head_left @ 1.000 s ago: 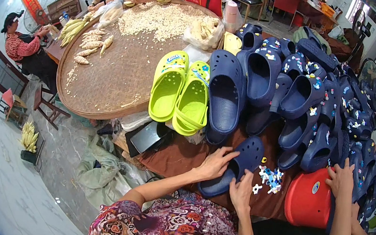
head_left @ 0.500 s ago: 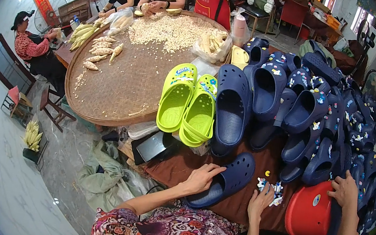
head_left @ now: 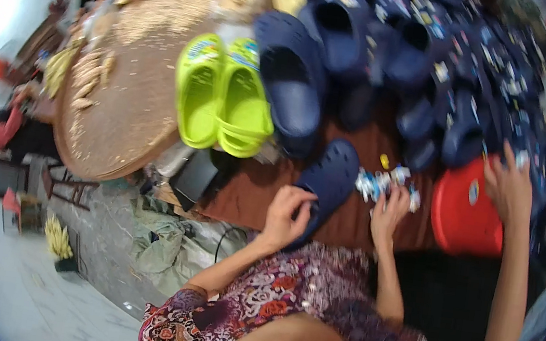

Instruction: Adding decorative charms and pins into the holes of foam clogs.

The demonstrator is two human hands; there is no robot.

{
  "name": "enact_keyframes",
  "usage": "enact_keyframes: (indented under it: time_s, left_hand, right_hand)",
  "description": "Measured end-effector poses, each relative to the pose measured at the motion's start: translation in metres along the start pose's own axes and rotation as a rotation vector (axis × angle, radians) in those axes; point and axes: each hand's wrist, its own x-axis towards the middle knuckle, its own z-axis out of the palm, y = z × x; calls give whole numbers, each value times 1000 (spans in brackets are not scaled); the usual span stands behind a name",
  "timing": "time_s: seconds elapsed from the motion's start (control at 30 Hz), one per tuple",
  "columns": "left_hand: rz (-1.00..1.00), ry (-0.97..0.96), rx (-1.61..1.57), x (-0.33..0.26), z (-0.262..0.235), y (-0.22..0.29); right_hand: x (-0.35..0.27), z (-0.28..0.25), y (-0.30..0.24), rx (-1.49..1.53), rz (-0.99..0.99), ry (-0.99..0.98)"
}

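A navy clog [head_left: 327, 184] with holes in its toe lies on the brown cloth in front of me, toe pointing away. My left hand [head_left: 289, 215] grips the side of its opening, with thumb and fingers curled at the rim. To its right, my right hand [head_left: 389, 213] rests over a small pile of white and blue shoe charms [head_left: 375, 182], fingers stretched out and slightly apart. Motion blur hides whether a charm touches the fingertips. One yellow charm [head_left: 384, 161] sits just beyond the pile.
Lime-green clogs [head_left: 200, 102] and a heap of navy clogs [head_left: 408, 57] stand beyond. Another person's hand [head_left: 511, 185] is at a red bucket [head_left: 464, 209] on the right. A round woven tray [head_left: 136, 111] with corn kernels stands left. A dark flat device [head_left: 195, 177] lies nearby.
The view has tilted, so the table appears higher and the scene is blurred. My left fingers have curled more at the clog's rim. My right hand stays at the charms.
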Motion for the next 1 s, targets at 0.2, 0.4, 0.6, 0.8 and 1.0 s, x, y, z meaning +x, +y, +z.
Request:
enact_keyframes:
  time_s: [0.2,0.4,0.6,0.8,1.0]
  left_hand:
    - [-348,-208,-257,-17,13,-18]
    - [-527,-281,-388,-24,33,-36]
    - [-929,-155,-947,-7,33,-46]
    - [-1113,-120,-1181,7,41,-35]
    - [-1071,-3,-1143,-3,40,-42]
  right_hand:
    - [-5,5,29,-95,91,18]
    - [-13,7,2,67,24,-131]
    - [7,-8,41,-131,130,58]
    - [-2,9,71,-105,237,-74]
    - [5,14,24,102,93,-39]
